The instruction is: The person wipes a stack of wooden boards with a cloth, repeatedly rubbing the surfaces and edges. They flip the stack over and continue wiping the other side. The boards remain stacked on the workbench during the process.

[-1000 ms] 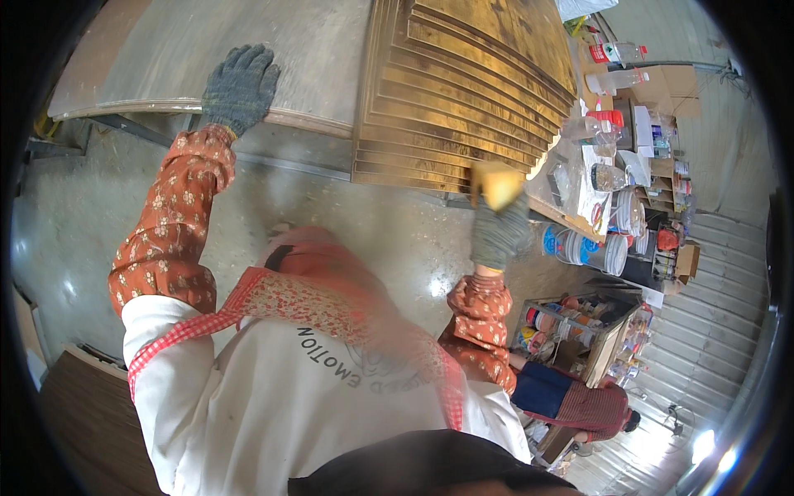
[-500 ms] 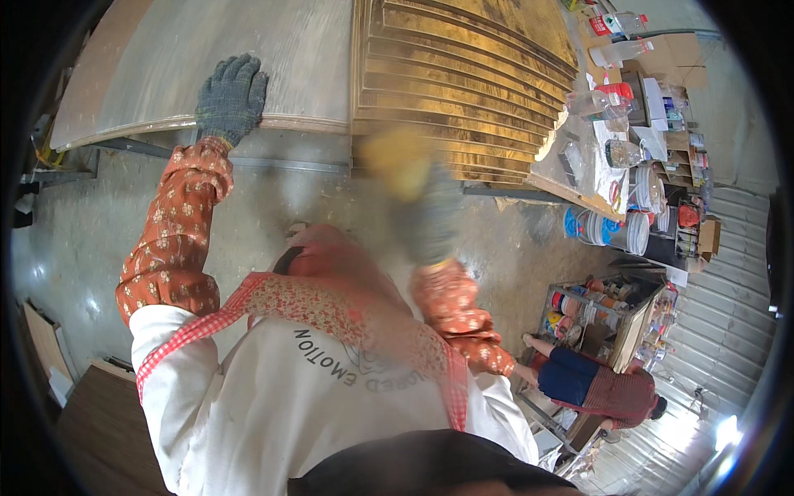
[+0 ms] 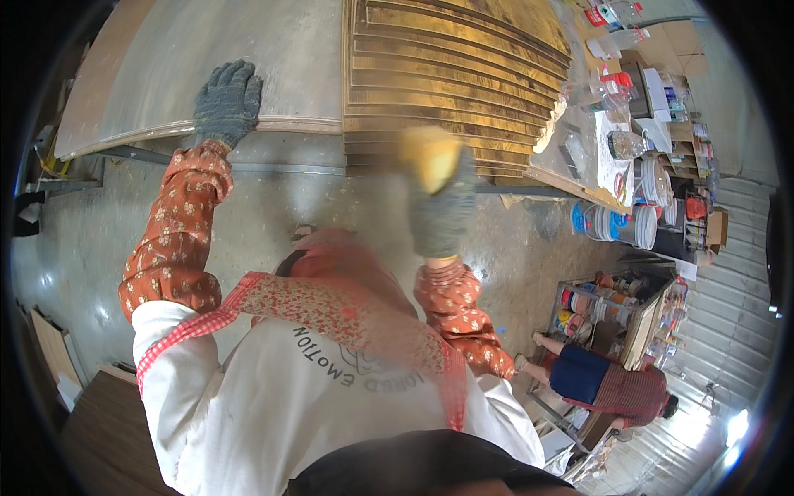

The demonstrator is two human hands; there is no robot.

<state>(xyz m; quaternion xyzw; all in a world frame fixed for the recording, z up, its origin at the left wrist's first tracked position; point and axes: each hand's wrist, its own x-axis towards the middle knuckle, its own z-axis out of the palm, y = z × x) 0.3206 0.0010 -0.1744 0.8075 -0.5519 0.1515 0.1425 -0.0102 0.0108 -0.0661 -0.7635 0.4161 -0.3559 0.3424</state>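
My left hand [image 3: 227, 103], in a dark grey knit glove, lies flat on the front edge of a large pale grey panel [image 3: 289, 66], fingers stretched out. In my right hand [image 3: 442, 215], gloved the same way and smeared by motion, is a yellow sponge [image 3: 432, 159]. It is at the front edge of a stack of brown-stained boards [image 3: 455, 83], which lie stepped one over another with streaky golden faces. Blur hides whether the sponge touches the boards.
Right of the stack, a bench [image 3: 583, 186] carries plastic bottles [image 3: 624, 145] and papers. Paint buckets [image 3: 637, 227] stand beside it. Farther right, a person [image 3: 612, 384] in a striped top bends at a cluttered shelf unit [image 3: 616, 314]. A dark brown board [image 3: 107, 430] is at lower left.
My right hand and the sponge have moved a little to the right along the stack's front edge. My left hand stays flat on the grey panel.
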